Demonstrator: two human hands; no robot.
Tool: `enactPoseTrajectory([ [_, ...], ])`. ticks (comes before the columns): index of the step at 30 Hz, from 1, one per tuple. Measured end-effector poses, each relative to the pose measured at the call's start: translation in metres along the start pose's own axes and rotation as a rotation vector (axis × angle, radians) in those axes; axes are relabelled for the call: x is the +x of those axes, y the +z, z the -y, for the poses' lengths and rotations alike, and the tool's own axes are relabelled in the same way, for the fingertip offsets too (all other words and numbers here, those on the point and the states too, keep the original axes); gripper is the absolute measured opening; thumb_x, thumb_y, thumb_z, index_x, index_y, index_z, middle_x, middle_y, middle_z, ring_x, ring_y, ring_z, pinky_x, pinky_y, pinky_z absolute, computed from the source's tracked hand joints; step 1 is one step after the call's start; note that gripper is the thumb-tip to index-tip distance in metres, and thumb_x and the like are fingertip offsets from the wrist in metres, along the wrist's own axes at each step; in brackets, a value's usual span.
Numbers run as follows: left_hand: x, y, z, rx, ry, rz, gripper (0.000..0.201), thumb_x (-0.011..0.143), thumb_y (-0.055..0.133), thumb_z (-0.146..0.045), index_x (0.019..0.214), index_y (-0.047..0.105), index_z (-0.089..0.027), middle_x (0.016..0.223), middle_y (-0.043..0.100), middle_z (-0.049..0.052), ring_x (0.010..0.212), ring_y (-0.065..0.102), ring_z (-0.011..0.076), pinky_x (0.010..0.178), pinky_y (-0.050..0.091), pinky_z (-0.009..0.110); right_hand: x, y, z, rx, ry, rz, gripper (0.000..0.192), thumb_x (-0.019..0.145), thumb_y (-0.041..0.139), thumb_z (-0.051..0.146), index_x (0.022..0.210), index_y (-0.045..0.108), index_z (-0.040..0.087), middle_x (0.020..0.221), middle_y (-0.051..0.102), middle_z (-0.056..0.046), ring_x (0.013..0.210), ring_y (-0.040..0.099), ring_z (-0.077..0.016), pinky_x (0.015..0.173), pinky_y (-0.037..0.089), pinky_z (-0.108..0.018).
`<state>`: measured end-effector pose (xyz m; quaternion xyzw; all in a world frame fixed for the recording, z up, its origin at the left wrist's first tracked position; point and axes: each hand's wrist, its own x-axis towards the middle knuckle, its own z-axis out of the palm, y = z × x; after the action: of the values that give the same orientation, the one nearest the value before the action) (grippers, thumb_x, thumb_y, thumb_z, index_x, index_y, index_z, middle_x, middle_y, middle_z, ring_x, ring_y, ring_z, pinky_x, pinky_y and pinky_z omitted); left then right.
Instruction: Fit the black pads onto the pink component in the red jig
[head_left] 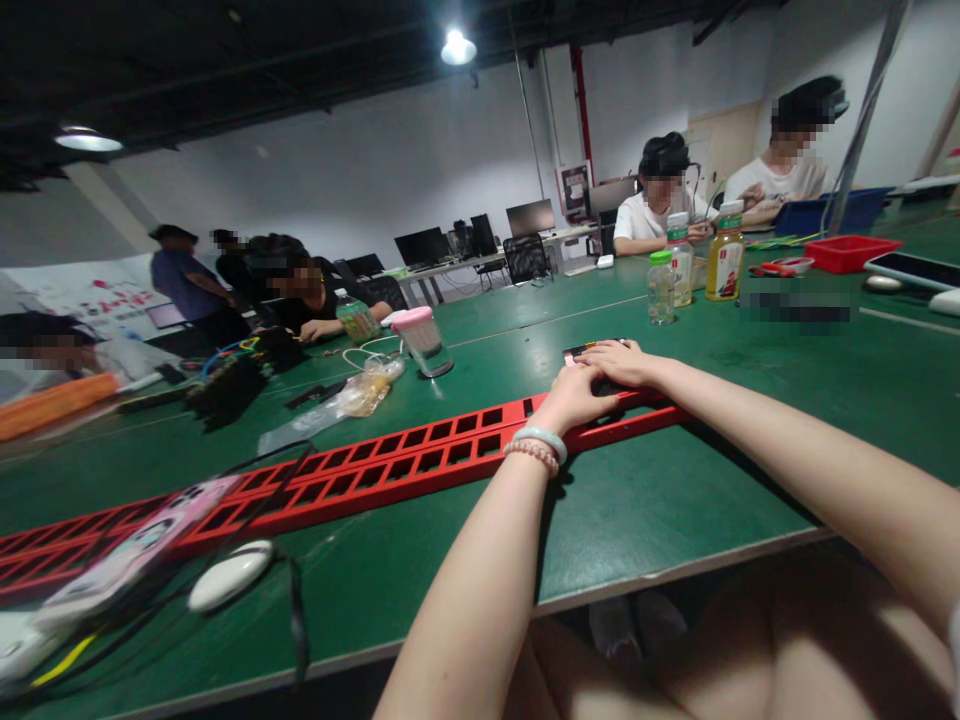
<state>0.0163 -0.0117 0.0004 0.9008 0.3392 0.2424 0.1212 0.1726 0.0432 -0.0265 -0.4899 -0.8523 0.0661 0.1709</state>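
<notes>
Head view of a person seated at a long green table [675, 500], both bare forearms stretched forward. The left hand [574, 398] lies palm down on the far end of a long red slotted rail [405, 465], fingers loosely curled over it; whether they actually grip anything cannot be told. A pale bangle and a bead bracelet [536, 447] sit on the left wrist. The right hand [619, 362] rests just beyond and touching the left, fingers bent over a small dark phone-like object [581, 351] lying flat on the table at the rail's end; only one edge of that object shows, and a firm grip cannot be confirmed.

The rail runs diagonally from the hands toward the lower left corner. Lying across its near end is a phone in a pink case [142, 545], with a white mouse [229, 575] just beside it. Farther back stand a clear cup with a pink lid [424, 340] and three bottles [694, 265]. A red tray [851, 252] is at the far right. Other people sit along the far side and left end of the table.
</notes>
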Motion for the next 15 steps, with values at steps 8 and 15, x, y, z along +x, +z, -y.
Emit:
enactPoseTrajectory([
  [8, 0.0001, 0.0034, 0.0057, 0.051, -0.004, 0.006, 0.043, 0.070, 0.065, -0.042, 0.108, 0.062, -0.021, 0.113, 0.062, 0.005, 0.105, 0.055, 0.0245, 0.095, 0.040, 0.038, 0.0004, -0.0003, 0.0022, 0.025, 0.044, -0.016, 0.048, 0.091, 0.017, 0.046, 0.118, 0.055, 0.034, 0.132, 0.046, -0.004, 0.121, 0.039, -0.0283, 0.099, 0.019, -0.056],
  [15, 0.0005, 0.0026, 0.0048, 0.052, -0.014, 0.016, 0.042, 0.071, 0.064, -0.043, 0.107, 0.063, -0.022, 0.110, 0.063, 0.004, 0.105, 0.055, 0.0247, 0.096, 0.039, 0.038, 0.0028, 0.0007, 0.0007, 0.019, 0.078, -0.011, 0.047, 0.090, 0.019, 0.045, 0.115, 0.057, 0.034, 0.134, 0.045, -0.003, 0.123, 0.037, -0.0294, 0.099, 0.018, -0.055],
])
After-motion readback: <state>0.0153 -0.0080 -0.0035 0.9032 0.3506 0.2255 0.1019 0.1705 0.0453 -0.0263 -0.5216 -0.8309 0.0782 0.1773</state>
